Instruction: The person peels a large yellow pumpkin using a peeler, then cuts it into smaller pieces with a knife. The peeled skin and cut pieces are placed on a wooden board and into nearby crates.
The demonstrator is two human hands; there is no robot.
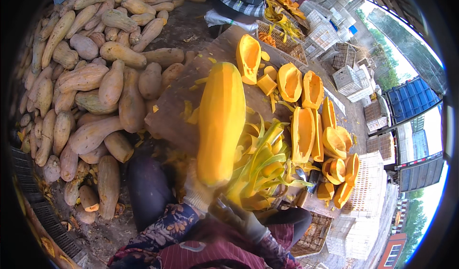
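Note:
A large peeled squash (221, 125) stands out in front of me, tilted, its skin gone and its flesh yellow-orange. My left hand (196, 187), in a whitish knit glove, grips its lower end; the fingers are hidden behind it. Close to my body, my right hand (235, 213) wears a greyish glove and is closed around a small metal tool (223, 203), mostly covered and blurred. Long yellow-green peelings (256, 168) are heaped right of the squash. Beyond them, hollowed squash halves (303, 134) lie on the wooden board (179, 107).
Unpeeled squashes (86, 77) form a big pile on the left. A metal blade (301, 174) lies beside the peelings. White plastic crates (364, 183) are stacked at right. Another person (244, 0) sits at the far end, near a crate of peelings (283, 43). A blue truck (412, 98) stands farther back.

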